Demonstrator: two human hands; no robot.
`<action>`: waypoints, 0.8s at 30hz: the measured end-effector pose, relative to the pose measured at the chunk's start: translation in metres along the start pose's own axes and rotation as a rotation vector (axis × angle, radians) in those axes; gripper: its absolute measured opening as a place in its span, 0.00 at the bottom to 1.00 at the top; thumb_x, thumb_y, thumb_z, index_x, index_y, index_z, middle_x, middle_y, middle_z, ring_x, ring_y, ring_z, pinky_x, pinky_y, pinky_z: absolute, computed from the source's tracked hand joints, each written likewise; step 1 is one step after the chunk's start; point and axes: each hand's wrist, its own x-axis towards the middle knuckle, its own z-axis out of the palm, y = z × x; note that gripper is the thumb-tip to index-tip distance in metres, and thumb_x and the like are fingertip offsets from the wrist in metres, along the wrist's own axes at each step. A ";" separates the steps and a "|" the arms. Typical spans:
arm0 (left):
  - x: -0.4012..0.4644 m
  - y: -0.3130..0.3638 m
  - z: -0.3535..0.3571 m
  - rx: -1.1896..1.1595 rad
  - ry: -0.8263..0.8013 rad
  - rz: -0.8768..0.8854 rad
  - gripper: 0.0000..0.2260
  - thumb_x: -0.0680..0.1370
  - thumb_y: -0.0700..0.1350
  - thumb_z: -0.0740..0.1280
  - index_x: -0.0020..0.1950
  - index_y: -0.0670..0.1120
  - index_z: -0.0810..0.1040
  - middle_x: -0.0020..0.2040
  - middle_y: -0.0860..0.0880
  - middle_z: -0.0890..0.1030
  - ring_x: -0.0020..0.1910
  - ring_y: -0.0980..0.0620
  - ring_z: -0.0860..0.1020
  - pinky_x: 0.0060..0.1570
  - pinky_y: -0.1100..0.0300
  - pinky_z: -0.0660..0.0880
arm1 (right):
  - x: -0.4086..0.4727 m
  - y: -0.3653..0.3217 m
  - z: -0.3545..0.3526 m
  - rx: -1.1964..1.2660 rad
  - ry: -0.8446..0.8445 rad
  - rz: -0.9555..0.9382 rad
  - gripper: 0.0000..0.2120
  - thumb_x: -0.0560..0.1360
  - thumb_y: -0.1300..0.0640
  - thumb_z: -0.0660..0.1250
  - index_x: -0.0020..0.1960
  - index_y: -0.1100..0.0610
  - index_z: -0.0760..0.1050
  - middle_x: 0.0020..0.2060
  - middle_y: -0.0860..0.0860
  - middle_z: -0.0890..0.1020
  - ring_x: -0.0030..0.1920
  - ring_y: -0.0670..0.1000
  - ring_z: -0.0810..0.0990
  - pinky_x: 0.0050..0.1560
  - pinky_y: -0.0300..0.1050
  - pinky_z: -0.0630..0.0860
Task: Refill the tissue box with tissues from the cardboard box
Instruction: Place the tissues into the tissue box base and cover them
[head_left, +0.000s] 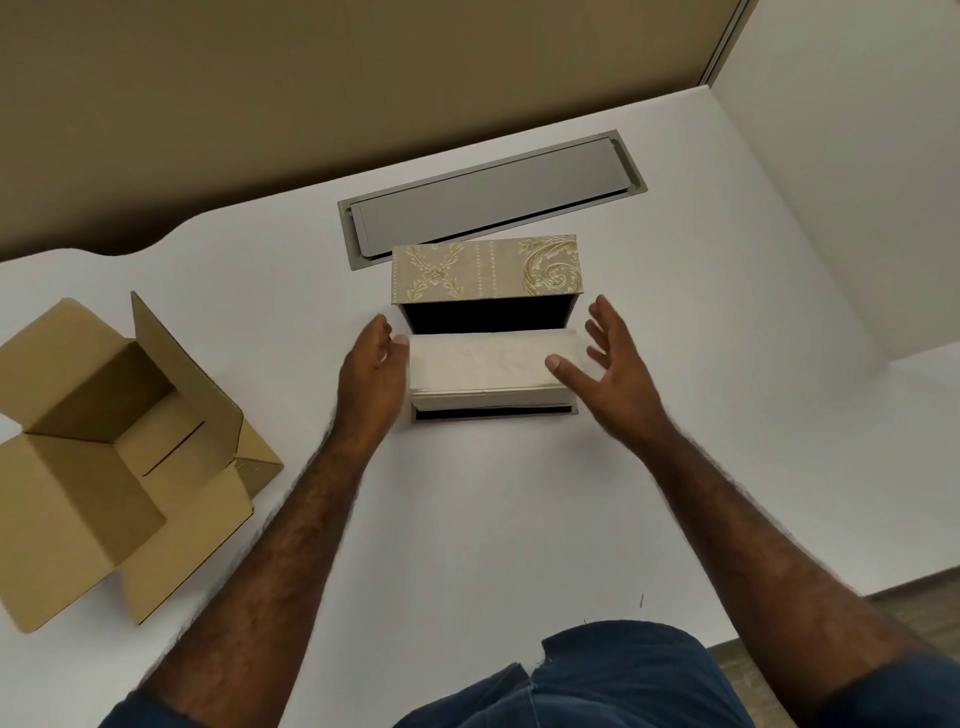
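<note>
A beige tissue box (485, 270) with a gold leaf pattern stands open in the middle of the white table, its lid raised at the back and its dark inside showing. A white stack of tissues (483, 361) lies in the box's front part. My left hand (371, 369) is at the stack's left end, fingers touching its edge. My right hand (610, 358) is at the right end with fingers spread, the thumb resting on the stack. The brown cardboard box (104, 441) sits open at the left, and no tissues show inside it.
A grey metal cable hatch (493, 195) is set into the white table (467, 519) just behind the tissue box. The table's curved back edge meets a beige wall. A white partition rises at the right.
</note>
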 end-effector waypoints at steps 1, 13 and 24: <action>0.006 0.007 -0.005 -0.014 0.004 0.012 0.24 0.85 0.48 0.65 0.80 0.44 0.68 0.76 0.51 0.73 0.72 0.57 0.72 0.66 0.64 0.66 | 0.008 -0.005 -0.005 -0.029 0.000 -0.027 0.52 0.75 0.41 0.80 0.88 0.45 0.51 0.87 0.48 0.61 0.84 0.46 0.63 0.81 0.49 0.67; 0.057 0.041 -0.026 0.223 -0.337 0.216 0.42 0.78 0.62 0.72 0.85 0.49 0.55 0.82 0.47 0.66 0.77 0.46 0.70 0.74 0.43 0.73 | 0.081 -0.055 -0.027 -0.701 -0.291 -0.275 0.68 0.62 0.24 0.79 0.88 0.40 0.42 0.90 0.49 0.46 0.89 0.58 0.49 0.85 0.65 0.54; 0.033 0.018 -0.029 0.185 -0.288 0.310 0.48 0.73 0.62 0.76 0.85 0.55 0.54 0.81 0.49 0.67 0.74 0.49 0.72 0.70 0.49 0.76 | 0.047 -0.040 -0.028 -0.747 -0.189 -0.424 0.67 0.62 0.31 0.84 0.88 0.43 0.49 0.89 0.54 0.48 0.88 0.59 0.50 0.84 0.56 0.53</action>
